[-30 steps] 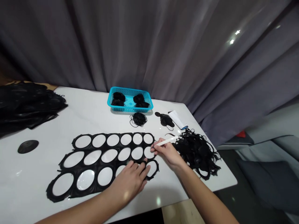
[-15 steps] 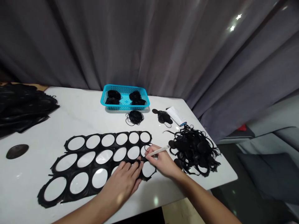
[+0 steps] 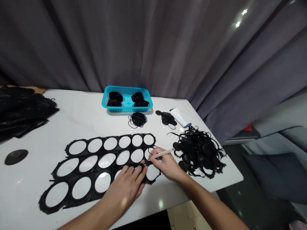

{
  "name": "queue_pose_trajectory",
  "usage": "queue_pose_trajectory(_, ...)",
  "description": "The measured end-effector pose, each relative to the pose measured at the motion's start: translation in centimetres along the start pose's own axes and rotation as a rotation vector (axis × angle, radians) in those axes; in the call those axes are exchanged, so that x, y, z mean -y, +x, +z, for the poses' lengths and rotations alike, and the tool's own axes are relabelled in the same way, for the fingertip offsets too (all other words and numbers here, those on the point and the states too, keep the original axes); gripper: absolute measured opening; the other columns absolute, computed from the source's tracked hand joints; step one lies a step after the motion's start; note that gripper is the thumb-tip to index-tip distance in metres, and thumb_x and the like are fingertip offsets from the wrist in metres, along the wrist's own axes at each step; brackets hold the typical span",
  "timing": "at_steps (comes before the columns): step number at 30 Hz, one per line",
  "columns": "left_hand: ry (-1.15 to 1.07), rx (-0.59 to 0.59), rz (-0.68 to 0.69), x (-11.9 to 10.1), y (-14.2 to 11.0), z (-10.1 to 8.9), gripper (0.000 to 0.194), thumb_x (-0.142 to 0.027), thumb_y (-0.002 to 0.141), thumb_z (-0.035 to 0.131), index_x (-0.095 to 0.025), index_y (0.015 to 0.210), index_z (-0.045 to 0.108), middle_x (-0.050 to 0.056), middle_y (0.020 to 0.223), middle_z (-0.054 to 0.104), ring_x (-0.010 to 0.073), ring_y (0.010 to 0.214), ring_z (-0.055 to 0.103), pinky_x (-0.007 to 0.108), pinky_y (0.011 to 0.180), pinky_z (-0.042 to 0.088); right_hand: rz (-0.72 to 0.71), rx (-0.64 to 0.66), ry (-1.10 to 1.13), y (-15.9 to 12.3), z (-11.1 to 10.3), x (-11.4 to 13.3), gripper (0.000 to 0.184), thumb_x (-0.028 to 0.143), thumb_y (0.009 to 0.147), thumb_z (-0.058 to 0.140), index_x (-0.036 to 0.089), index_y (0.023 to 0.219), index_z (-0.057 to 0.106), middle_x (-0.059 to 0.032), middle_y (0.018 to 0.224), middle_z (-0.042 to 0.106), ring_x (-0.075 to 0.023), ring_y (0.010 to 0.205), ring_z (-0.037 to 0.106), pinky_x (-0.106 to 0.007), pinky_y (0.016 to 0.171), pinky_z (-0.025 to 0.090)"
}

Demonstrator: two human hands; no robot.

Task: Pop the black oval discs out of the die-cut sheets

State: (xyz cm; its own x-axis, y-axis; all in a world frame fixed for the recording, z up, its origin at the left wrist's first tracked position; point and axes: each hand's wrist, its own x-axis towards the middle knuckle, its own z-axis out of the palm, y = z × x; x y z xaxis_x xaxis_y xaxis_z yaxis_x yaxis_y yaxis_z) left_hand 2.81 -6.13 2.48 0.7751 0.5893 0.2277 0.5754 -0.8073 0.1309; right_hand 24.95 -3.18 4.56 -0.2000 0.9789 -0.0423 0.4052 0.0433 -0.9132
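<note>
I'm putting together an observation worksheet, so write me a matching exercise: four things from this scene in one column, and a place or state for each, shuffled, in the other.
Column one
1. Blue basket
2. Right hand
3. Heap of black scraps
4. Left hand

Column two
A. Holding a slim white tool
B. Fingers on the holed black sheet, no tool visible
C. Near the grey curtain, with black bundles inside
D. Toward the table's right end

Pairs: 1-C, 2-A, 3-D, 4-B

Two hands, one white tool — one blue basket, five looped black bundles.
</note>
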Motion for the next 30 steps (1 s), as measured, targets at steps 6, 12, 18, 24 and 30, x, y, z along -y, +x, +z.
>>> queue_pose_trajectory(6, 0.042, 0.016, 0.049, -1.4, -1.5, -1.0, 0.041, -0.012, 0.098, 0.040, -0.012, 0.136, 0.053, 0.011, 0.120, 0.068, 0.0242, 0.089, 0.063, 0.042, 0.085, 0.037, 0.110, -0.055, 0.122, -1.8, 0.2, 0.7, 0.012, 0.028, 0.087, 0.062, 0.022, 0.078, 0.059, -0.0030, 0.088, 0.067, -0.0193, 0.085, 0.062, -0.031, 0.077, 0.047)
queue_pose_trajectory(12, 0.088, 0.022, 0.066, -2.5, -2.8, -1.2, 0.043, -0.011, 0.097, 0.041, -0.012, 0.138, 0.052, 0.011, 0.118, 0.068, 0.0257, 0.092, 0.062, 0.043, 0.087, 0.037, 0.136, 0.001, 0.113, -5.3, 1.7, 1.3, 0.014, 0.023, 0.089, 0.061, 0.021, 0.074, 0.059, -0.0023, 0.087, 0.068, -0.0196, 0.087, 0.063, -0.031, 0.080, 0.046)
queue_pose_trajectory(18, 0.066, 0.051, 0.098, -3.3, -3.9, -1.4, 0.045, -0.010, 0.094, 0.041, -0.012, 0.138, 0.052, 0.014, 0.126, 0.064, 0.0253, 0.087, 0.062, 0.042, 0.081, 0.038, 0.104, -0.043, 0.110, -6.0, 1.4, 0.7, 0.013, 0.026, 0.089, 0.062, 0.021, 0.078, 0.062, -0.0039, 0.090, 0.069, -0.0212, 0.090, 0.064, -0.032, 0.080, 0.047)
queue_pose_trajectory(24, 0.113, -0.035, 0.026, -3.1, -5.8, -2.6, 0.042, -0.011, 0.102, 0.035, -0.009, 0.141, 0.050, 0.014, 0.119, 0.067, 0.0254, 0.094, 0.064, 0.042, 0.087, 0.035, 0.153, -0.056, 0.159, -5.3, 2.4, 1.6, 0.011, 0.030, 0.088, 0.064, 0.022, 0.081, 0.064, -0.0038, 0.091, 0.071, -0.0205, 0.086, 0.064, -0.031, 0.074, 0.047)
queue_pose_trajectory(30, 0.146, -0.048, -0.053, -2.8, -7.0, -2.2, 0.041, -0.017, 0.104, 0.037, -0.013, 0.144, 0.049, 0.012, 0.117, 0.068, 0.0267, 0.097, 0.066, 0.043, 0.090, 0.035, -0.056, 0.073, 0.015, -4.7, 4.7, 2.9, 0.015, 0.021, 0.088, 0.062, 0.023, 0.073, 0.060, -0.0013, 0.089, 0.069, -0.0195, 0.090, 0.064, -0.033, 0.084, 0.046)
